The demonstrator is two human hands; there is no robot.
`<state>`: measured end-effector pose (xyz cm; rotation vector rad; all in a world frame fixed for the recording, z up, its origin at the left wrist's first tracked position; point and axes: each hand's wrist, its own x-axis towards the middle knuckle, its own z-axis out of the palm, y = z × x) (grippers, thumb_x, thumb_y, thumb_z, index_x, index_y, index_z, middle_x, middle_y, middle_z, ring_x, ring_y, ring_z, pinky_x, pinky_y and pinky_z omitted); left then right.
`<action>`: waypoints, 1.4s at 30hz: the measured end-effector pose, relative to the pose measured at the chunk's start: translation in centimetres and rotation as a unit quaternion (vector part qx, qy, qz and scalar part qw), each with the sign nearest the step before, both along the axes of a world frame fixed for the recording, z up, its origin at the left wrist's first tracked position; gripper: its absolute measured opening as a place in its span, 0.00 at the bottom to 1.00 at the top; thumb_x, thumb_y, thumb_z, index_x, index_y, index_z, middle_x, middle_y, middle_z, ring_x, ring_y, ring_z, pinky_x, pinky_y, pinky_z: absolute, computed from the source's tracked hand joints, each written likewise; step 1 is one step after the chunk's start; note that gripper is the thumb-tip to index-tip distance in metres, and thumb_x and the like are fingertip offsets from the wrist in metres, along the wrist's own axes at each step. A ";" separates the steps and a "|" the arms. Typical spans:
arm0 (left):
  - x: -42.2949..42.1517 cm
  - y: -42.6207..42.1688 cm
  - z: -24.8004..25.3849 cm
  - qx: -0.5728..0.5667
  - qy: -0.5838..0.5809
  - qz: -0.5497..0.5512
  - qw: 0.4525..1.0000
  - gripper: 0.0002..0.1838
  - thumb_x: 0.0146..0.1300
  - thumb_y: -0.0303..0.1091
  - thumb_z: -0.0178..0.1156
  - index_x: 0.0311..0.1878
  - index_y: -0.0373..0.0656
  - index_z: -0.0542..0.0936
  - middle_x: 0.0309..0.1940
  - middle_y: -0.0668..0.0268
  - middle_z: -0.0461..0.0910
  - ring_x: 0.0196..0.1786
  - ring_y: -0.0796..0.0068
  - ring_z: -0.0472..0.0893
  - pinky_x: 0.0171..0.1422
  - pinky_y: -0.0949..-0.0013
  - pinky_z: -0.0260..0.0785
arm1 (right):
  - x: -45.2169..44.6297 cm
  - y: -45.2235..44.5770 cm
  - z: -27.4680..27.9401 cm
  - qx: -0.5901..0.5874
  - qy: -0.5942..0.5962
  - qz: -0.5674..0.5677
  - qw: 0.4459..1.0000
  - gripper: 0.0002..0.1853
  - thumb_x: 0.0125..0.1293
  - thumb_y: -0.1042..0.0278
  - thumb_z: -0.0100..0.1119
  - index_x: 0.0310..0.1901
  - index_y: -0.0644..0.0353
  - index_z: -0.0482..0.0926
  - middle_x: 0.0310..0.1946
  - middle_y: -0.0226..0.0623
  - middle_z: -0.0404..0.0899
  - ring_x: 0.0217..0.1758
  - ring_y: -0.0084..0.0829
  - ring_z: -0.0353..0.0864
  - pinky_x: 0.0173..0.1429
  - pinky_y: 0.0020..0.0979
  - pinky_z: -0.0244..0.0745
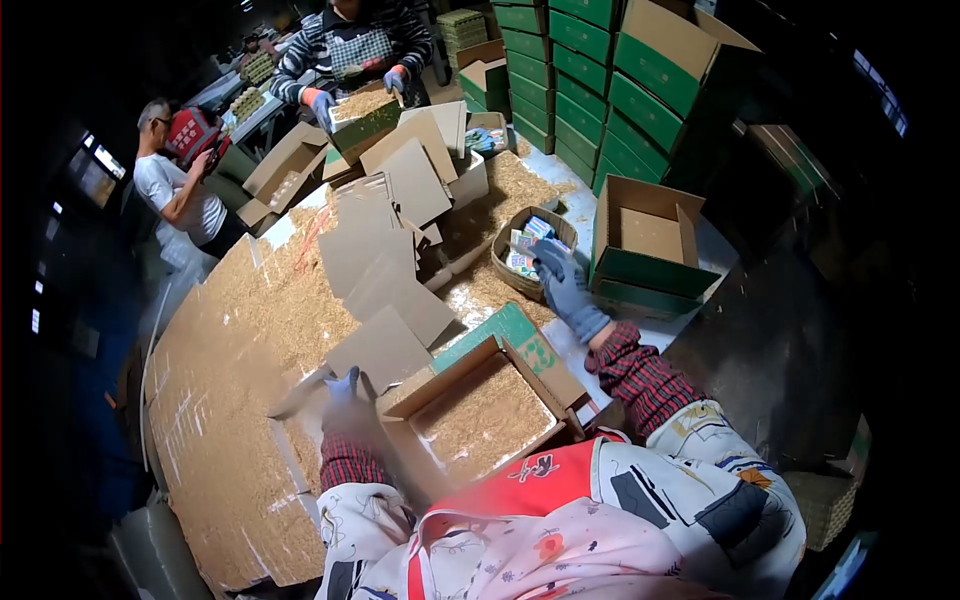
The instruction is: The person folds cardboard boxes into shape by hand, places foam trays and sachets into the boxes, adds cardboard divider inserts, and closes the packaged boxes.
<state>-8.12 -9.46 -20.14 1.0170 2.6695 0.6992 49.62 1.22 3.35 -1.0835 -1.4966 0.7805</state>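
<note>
My right hand (pixel 568 288), in a grey-blue glove, reaches over a round basket (pixel 503 268) of small printed cards. Its fingertips are closed at a pale card (pixel 522 242) near the rim. Motion blurs my left hand (pixel 342 396), also gloved, beside the left wall of an open carton; its fingers are too smeared to read. A flat cardboard sheet (pixel 380 348) lies just beyond it. Directly before me, the open carton (pixel 512 352) has a green flap folded out, and a level bed of tan shavings (pixel 487 410) fills it inside a white lining.
Loose shavings (pixel 240 330) cover the table on the left, with stacked cardboard sheets (pixel 375 235) in the middle. Green cartons (pixel 580 80) are piled high at the back right; an open one (pixel 645 240) stands nearer. Across the table a gloved person (pixel 365 55) holds a filled box. Another person (pixel 180 185) stands at left.
</note>
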 end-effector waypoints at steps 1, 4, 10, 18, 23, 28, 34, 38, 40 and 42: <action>4.3 -1.2 5.4 0.137 -0.104 -0.068 0.983 0.42 0.53 0.44 0.69 0.65 0.29 0.64 0.62 0.51 0.69 0.64 0.61 0.68 0.67 0.64 0.61 | -0.4 -3.8 3.6 0.057 -0.120 0.001 0.991 0.15 0.64 0.62 0.57 0.51 0.54 0.80 0.56 0.43 0.75 0.60 0.44 0.73 0.64 0.40 0.65; 9.4 -0.5 13.3 0.312 -0.270 -0.104 0.905 0.16 0.61 0.28 0.60 0.51 0.33 0.78 0.42 0.61 0.83 0.44 0.74 0.80 0.51 0.70 0.72 | -1.5 -12.4 6.5 0.170 -0.292 0.148 0.929 0.21 0.61 0.57 0.61 0.53 0.58 0.77 0.55 0.43 0.75 0.58 0.44 0.74 0.65 0.41 0.63; 20.7 -7.4 31.3 0.341 -0.021 -0.402 0.849 0.13 0.58 0.21 0.59 0.47 0.41 0.78 0.43 0.60 0.81 0.45 0.64 0.81 0.53 0.65 0.73 | -1.2 -14.0 6.3 -0.094 0.067 0.090 0.989 0.24 0.61 0.61 0.64 0.55 0.65 0.75 0.52 0.48 0.76 0.57 0.47 0.74 0.61 0.40 0.68; 25.6 -14.8 27.4 -0.042 0.199 -0.680 0.704 0.06 0.52 0.34 0.57 0.33 0.48 0.79 0.41 0.66 0.76 0.50 0.64 0.75 0.56 0.61 0.68 | -4.8 -17.6 6.1 0.133 -0.443 0.335 0.821 0.21 0.60 0.51 0.57 0.48 0.56 0.79 0.47 0.45 0.77 0.53 0.46 0.73 0.56 0.46 0.68; 26.7 -16.4 23.1 -0.183 0.171 -0.695 0.674 0.08 0.52 0.32 0.59 0.37 0.46 0.80 0.44 0.63 0.76 0.51 0.61 0.75 0.59 0.61 0.66 | -7.6 -16.6 1.7 -0.009 -0.540 0.417 0.731 0.19 0.61 0.49 0.58 0.42 0.58 0.81 0.43 0.47 0.78 0.47 0.48 0.76 0.49 0.46 0.73; 27.4 -16.8 32.7 0.204 0.018 -0.427 0.881 0.18 0.60 0.29 0.58 0.55 0.44 0.77 0.55 0.59 0.76 0.57 0.60 0.75 0.63 0.59 0.66 | -4.3 -15.3 7.9 0.043 -0.160 0.245 0.955 0.15 0.67 0.58 0.56 0.47 0.61 0.80 0.38 0.45 0.82 0.42 0.39 0.82 0.49 0.37 0.75; 28.7 -20.0 19.4 0.218 -0.335 -0.031 0.916 0.32 0.71 0.51 0.47 0.69 0.36 0.62 0.63 0.55 0.68 0.65 0.65 0.67 0.69 0.63 0.59 | -1.0 -12.9 -8.6 -0.255 -0.039 0.253 0.932 0.33 0.70 0.44 0.47 0.64 0.66 0.64 0.56 0.42 0.73 0.57 0.34 0.71 0.63 0.32 0.65; 32.3 -18.6 19.7 0.137 -0.273 -0.010 0.952 0.43 0.61 0.54 0.62 0.71 0.37 0.57 0.64 0.46 0.64 0.66 0.56 0.63 0.70 0.55 0.56 | -3.8 -14.9 -4.0 -0.290 -0.163 0.231 0.914 0.53 0.61 0.34 0.56 0.71 0.73 0.48 0.68 0.62 0.57 0.73 0.48 0.56 0.73 0.37 0.53; 31.7 -18.3 19.2 0.222 -0.415 -0.049 0.881 0.40 0.63 0.48 0.62 0.68 0.31 0.58 0.56 0.51 0.72 0.53 0.64 0.74 0.57 0.62 0.69 | -3.4 -14.5 -5.2 -0.315 -0.140 0.273 0.898 0.54 0.61 0.32 0.53 0.72 0.72 0.44 0.71 0.59 0.50 0.77 0.47 0.47 0.76 0.34 0.45; 31.4 -16.7 20.8 0.127 -0.348 -0.027 0.929 0.38 0.63 0.48 0.62 0.67 0.33 0.60 0.50 0.58 0.73 0.45 0.76 0.74 0.48 0.74 0.70 | -1.8 -14.2 -1.9 -0.297 -0.125 0.270 0.907 0.54 0.61 0.33 0.56 0.72 0.69 0.44 0.73 0.54 0.48 0.78 0.44 0.42 0.77 0.34 0.40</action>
